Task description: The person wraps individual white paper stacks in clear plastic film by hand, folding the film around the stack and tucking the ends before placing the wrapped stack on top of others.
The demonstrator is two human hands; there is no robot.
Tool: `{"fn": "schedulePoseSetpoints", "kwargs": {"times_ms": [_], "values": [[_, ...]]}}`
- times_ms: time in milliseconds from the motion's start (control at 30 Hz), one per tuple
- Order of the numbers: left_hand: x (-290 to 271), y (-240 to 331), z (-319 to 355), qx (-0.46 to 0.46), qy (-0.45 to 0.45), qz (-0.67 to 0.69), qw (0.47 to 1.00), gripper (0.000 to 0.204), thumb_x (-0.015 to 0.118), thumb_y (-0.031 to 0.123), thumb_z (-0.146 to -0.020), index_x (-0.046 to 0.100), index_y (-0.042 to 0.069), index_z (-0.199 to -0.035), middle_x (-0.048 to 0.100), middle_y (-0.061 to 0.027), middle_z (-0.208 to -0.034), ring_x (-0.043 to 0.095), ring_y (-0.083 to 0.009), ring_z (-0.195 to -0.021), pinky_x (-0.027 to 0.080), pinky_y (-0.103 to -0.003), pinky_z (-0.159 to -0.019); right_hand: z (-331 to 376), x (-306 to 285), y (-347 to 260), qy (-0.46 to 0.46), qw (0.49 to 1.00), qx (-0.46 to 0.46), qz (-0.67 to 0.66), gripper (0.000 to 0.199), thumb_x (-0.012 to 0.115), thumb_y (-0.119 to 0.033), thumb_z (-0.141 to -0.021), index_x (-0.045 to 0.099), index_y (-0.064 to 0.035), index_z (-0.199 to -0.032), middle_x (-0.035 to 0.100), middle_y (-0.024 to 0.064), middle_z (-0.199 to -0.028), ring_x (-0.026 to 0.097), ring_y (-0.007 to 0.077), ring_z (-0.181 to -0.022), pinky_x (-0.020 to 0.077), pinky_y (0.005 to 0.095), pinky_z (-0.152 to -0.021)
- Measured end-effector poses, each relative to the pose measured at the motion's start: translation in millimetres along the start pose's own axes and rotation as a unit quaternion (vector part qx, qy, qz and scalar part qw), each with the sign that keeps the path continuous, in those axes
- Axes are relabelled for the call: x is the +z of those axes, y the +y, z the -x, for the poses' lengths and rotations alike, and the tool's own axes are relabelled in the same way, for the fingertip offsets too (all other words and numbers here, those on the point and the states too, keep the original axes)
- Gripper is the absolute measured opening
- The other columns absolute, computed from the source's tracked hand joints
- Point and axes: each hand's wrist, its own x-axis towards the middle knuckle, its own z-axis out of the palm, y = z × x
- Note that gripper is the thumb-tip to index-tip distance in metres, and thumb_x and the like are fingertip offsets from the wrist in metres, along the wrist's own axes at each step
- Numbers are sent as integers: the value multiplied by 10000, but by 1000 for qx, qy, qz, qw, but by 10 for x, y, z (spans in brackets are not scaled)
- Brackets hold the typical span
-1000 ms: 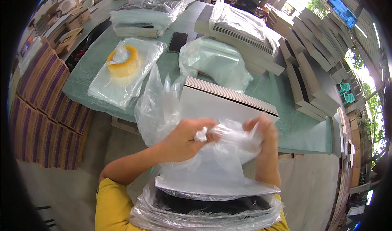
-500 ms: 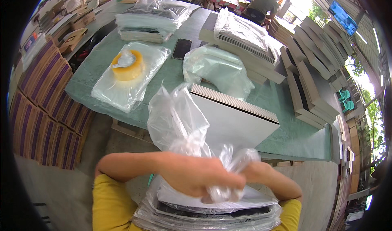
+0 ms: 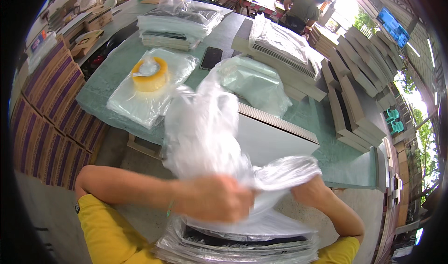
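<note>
A clear plastic bag [image 3: 205,128] billows in front of me, smeared by motion. My left hand [image 3: 219,199] is closed on it, its fingers blurred. My right hand [image 3: 309,190] is closed on a bunched edge of the same plastic, to the right. Beneath my hands, close to my body, lies a stack of plastic-wrapped flat panels [image 3: 242,247], with a dark strip showing under the top layer. Just beyond the bag, a stack of white boards [image 3: 275,138] rests at the near table edge, partly covered by the plastic.
On the green table [image 3: 336,163] are a roll of clear tape [image 3: 150,75] atop flat plastic bags [image 3: 135,106], a phone [image 3: 211,59], crumpled plastic [image 3: 256,82] and stacked boards [image 3: 303,82]. Cartons [image 3: 46,110] stand at left. A person [image 3: 303,10] works far off.
My hands have moved apart, left hand leftward and right hand rightward, stretching the plastic between them. The bag has swelled upward and now covers more of the white boards.
</note>
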Motion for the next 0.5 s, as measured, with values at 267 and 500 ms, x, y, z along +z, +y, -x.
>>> {"fn": "schedulePoseSetpoints", "kwargs": {"times_ms": [267, 500], "values": [[258, -202, 427, -353, -338, 163, 857, 145, 513, 151, -706, 566, 16, -716, 591, -154, -670, 597, -337, -671, 493, -394, -612, -14, -99, -182, -228, 963, -79, 123, 179, 511, -194, -716, 609, -52, -767, 589, 127, -787, 539, 276, -888, 385, 422, -836], [134, -217, 596, -360, -269, 338, 827, 143, 587, 181, -702, 598, 39, -686, 593, -124, -655, 588, -251, -635, 456, -342, -541, -234, -545, 95, 448, 851, 198, -190, 116, 558, -55, -701, 573, -37, -815, 560, 118, -751, 544, 251, -573, 450, 348, -553]]}}
